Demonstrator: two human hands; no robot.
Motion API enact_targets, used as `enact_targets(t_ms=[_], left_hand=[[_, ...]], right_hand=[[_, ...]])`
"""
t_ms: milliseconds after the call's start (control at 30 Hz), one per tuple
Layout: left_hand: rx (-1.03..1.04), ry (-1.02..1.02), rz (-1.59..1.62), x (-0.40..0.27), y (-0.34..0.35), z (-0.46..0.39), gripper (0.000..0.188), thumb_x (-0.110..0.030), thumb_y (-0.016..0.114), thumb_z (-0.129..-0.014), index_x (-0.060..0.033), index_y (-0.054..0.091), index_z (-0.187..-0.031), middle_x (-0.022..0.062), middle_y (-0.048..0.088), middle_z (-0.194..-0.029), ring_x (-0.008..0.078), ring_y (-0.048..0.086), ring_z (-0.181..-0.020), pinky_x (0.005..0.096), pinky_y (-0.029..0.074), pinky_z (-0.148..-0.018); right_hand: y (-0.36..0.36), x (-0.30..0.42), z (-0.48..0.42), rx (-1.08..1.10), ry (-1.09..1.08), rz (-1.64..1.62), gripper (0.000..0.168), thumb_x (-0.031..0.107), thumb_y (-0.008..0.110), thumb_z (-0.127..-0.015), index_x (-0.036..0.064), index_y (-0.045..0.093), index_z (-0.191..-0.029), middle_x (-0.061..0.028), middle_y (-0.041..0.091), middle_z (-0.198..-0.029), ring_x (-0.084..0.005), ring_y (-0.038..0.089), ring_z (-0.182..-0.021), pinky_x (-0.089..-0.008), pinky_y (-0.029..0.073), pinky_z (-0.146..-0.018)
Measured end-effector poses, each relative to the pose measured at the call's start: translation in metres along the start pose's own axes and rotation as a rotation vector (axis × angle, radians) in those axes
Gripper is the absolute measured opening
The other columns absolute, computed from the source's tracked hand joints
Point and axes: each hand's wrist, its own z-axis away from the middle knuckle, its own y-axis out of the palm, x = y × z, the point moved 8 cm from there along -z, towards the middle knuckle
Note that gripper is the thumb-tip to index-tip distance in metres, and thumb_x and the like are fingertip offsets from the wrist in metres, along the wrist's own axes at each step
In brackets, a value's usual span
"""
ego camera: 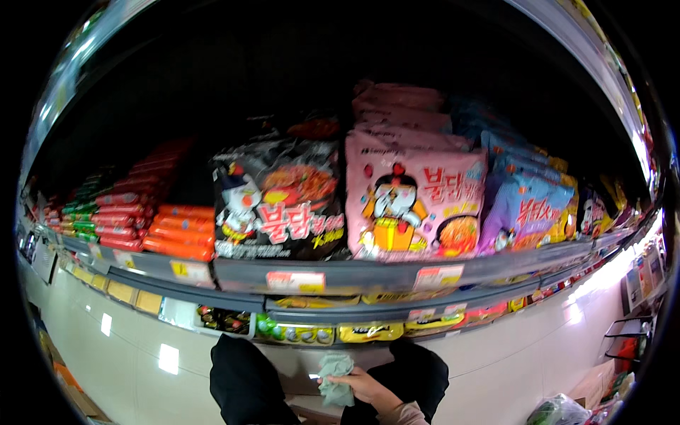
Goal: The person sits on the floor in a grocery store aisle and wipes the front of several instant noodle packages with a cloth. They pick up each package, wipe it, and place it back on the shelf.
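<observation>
My right hand (363, 386) grips a crumpled pale green cloth (337, 380), low between my two dark-clad knees. My left hand is out of view. Before me a grey store shelf (372, 268) holds a black noodle packet (279, 204), a row of pink noodle packets (417, 204) and blue-purple packets (526, 212) to their right. Left of the black packet lie stacked orange packages (180, 231) and stacked red packages (119, 220).
Lower shelves hold yellow packages (372, 332) and a white tray (178, 313). A price tag (296, 281) sits on the shelf edge. At the lower right are a plastic bag (560, 410) and a cardboard box (594, 383); more boxes (71, 385) line the left.
</observation>
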Motion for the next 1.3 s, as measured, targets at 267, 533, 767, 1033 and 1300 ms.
enact_targets(t_ms=[267,533,767,1033,1300], left_hand=[[0.012,0.008,0.099,-0.046,0.010,-0.014,0.034,-0.038,0.055,-0.090,-0.0107,0.061,-0.110,0.0084,0.062,-0.103,0.0275,0.061,-0.083,0.0452,0.050,-0.071],[0.085,0.088,0.488,-0.133,0.068,0.003,0.040,-0.043,0.053,-0.092,-0.0110,0.059,-0.115,0.0070,0.061,-0.106,0.0256,0.060,-0.081,0.0451,0.050,-0.072],[0.722,0.454,2.065,-0.223,-0.117,0.143,0.055,-0.055,0.047,-0.092,-0.0144,0.048,-0.130,0.0084,0.057,-0.125,0.0280,0.060,-0.108,0.0512,0.051,-0.088],[-0.196,0.194,1.683,-0.155,-0.162,0.021,0.026,-0.018,0.062,-0.089,0.0006,0.057,-0.107,0.0117,0.063,-0.095,0.0187,0.063,-0.079,0.0314,0.055,-0.067],[-0.736,0.193,0.481,-0.155,-0.192,0.058,0.031,-0.021,0.065,-0.079,-0.0026,0.060,-0.102,0.0185,0.064,-0.100,0.0393,0.060,-0.092,0.0445,0.049,-0.078]], right_hand=[[-0.115,0.032,0.053,-0.069,0.046,0.147,0.039,0.006,0.061,-0.088,0.000,0.051,-0.126,-0.0102,0.065,-0.108,-0.0196,0.062,-0.100,-0.0319,0.050,-0.087],[-0.154,0.042,0.153,-0.251,-0.070,0.187,0.028,0.005,0.065,-0.086,0.004,0.060,-0.113,-0.0041,0.065,-0.103,-0.0184,0.063,-0.096,-0.0339,0.051,-0.085],[-0.104,0.061,0.202,-0.660,-0.677,1.210,0.051,0.012,0.071,-0.072,0.001,0.054,-0.119,-0.0172,0.061,-0.111,-0.0346,0.058,-0.105,-0.0397,0.047,-0.088],[0.052,0.096,0.262,-0.743,-1.162,1.431,0.041,0.009,0.066,-0.082,0.000,0.054,-0.121,-0.0170,0.049,-0.128,-0.0306,0.054,-0.111,-0.0385,0.046,-0.091],[0.013,0.054,0.217,-0.720,-0.882,1.000,0.035,0.011,0.073,-0.080,-0.001,0.059,-0.109,-0.0083,0.055,-0.106,-0.0158,0.057,-0.092,-0.0278,0.050,-0.069]])
